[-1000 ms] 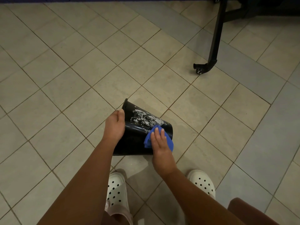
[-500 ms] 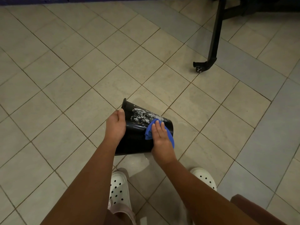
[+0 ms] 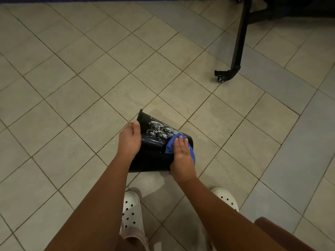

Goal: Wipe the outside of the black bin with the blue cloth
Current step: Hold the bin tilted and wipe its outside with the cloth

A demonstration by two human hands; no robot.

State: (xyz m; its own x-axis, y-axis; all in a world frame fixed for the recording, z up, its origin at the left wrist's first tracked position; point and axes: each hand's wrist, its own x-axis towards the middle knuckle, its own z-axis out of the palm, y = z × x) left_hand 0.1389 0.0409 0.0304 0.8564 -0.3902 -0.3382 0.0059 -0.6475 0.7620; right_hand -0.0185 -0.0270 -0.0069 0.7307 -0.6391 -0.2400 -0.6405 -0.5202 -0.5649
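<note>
The black bin lies tipped on its side on the tiled floor, its mouth toward the left. White soap suds streak its upper wall. My left hand grips the bin at its rim end, fingers curled over the edge. My right hand presses the bunched blue cloth flat against the bin's wall near its base end, fingers straight on top of the cloth. Much of the cloth is hidden under that hand.
A black metal leg with a caster stands on the floor at the upper right. My two white clogs are just below the bin. A brown cushion corner shows at the lower right.
My right hand has slid the blue cloth a little up the bin's side toward the suds. The left hand keeps the same hold on the rim.
</note>
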